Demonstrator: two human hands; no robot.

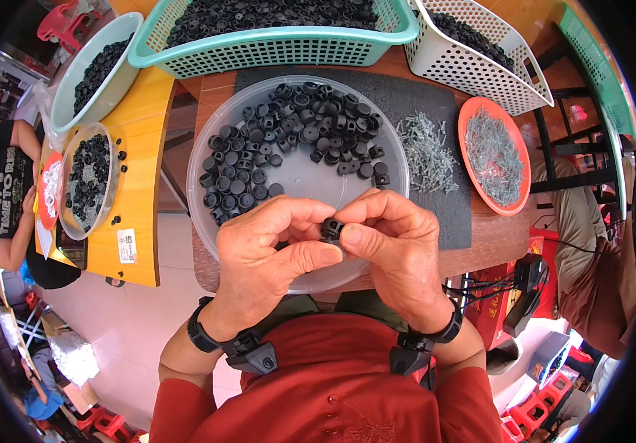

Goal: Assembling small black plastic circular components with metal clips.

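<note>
The step in hand seems to be the fine handling of one single piece: a small black plastic fitting [331, 229], with openings in its body, is between the fingertips of both hands, above the near part of the round translucent tub [194, 173]. The right hand [405, 247] grasps this fitting from the right side, with the thumb and the index finger pinched on it. The left hand [259, 247] meets it from the left; its thumb and index finger are bent close and appear to touch the fitting, but how firmly they press I cannot tell. Another dark piece shows partly under the left hand, and whether those fingers hold it is not clear to me. Inside the tub, many loose black caps and fittings [240, 177] lie mostly along the far and left sides, while the middle of its bottom is bare. To the right, a heap of metal screws [428, 151] lies on the dark mat [452, 230], just beside the orange plate [506, 210] with thin metal pins [493, 159]. In my judgement, the next move calls for a steady pinch by the right hand and a small, well-aligned push or turn by the left fingertips, so that the fitting does not slip into the tub.
</note>
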